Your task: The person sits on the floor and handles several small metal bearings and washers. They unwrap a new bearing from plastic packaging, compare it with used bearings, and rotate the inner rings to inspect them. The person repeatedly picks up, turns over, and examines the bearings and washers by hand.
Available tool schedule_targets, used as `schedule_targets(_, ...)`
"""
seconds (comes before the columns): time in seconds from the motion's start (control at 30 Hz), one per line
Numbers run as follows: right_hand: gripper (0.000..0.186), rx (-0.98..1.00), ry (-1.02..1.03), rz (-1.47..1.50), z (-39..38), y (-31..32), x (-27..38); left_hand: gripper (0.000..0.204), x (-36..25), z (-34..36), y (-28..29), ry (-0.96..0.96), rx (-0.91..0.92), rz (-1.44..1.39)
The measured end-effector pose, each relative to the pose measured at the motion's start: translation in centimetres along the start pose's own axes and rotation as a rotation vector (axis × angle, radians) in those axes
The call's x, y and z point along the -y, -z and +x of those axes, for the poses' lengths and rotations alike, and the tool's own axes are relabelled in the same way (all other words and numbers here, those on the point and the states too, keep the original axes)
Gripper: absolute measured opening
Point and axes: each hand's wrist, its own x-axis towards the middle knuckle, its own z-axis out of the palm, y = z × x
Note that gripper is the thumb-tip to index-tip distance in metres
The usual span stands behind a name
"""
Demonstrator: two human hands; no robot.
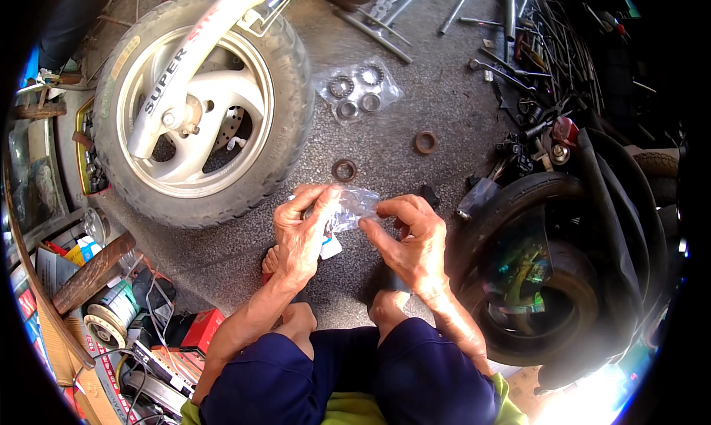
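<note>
Between my two hands, above the floor, is a small clear plastic bag (354, 207). My left hand (302, 228) pinches its left side, thumb uppermost. The bag's right edge is gripped between the thumb and fingers of my right hand (409, 236). Glare on the plastic keeps me from telling what is inside. A dark brown ring (344, 170) lies on the floor just beyond the bag, and a second brown ring (425, 143) lies farther to the right. Farther off, a flat clear packet (358, 91) holds several metal bearing rings.
A two-wheeler's wheel (292, 121) with its silver fork leg (174, 88) stands at the left. Loose tyres (474, 236) are piled at the right. Wrenches and rods (511, 73) cover the far right floor. Boxes (201, 331) and a wooden-handled hammer-like tool (92, 273) crowd the near left.
</note>
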Motion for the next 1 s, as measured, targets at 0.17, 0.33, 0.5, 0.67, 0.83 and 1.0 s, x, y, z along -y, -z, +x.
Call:
schedule_targets(0.17, 0.016, 0.073, -0.255, 0.181, -0.4, -0.3, -1.1, 0.015, -1.2, -0.6, -1.1, -0.085, 0.033, 0.165)
schedule_targets(0.33, 0.012, 0.281, -0.533, 0.776, 0.3, 0.9, 0.0, 0.017, -0.5, 0.1, -0.3, -0.115, 0.142, 0.231)
schedule_targets(0.5, 0.018, 0.341, -0.582, 0.905, 0.1, 1.6, -0.6, 0.031, -0.8, 0.7, 0.2, 0.232, 0.186, -0.105)
schedule_targets(0.67, 0.026, 0.427, -0.486, 0.679, 0.2, 1.4, -0.4, 0.038, -1.4, 1.0, 0.9, 0.248, 0.332, -0.257)
schedule_targets(0.83, 0.029, 0.496, -0.565, 1.043, 0.5, 2.5, -1.3, 0.038, -1.4, 1.2, 1.9, 0.272, 0.349, -0.416)
schedule_targets(1.0, 0.022, 0.433, -0.616, 1.088, 0.2, 0.6, -5.5, 0.040, -3.1, 0.6, 1.8, 0.150, 0.401, -0.098)
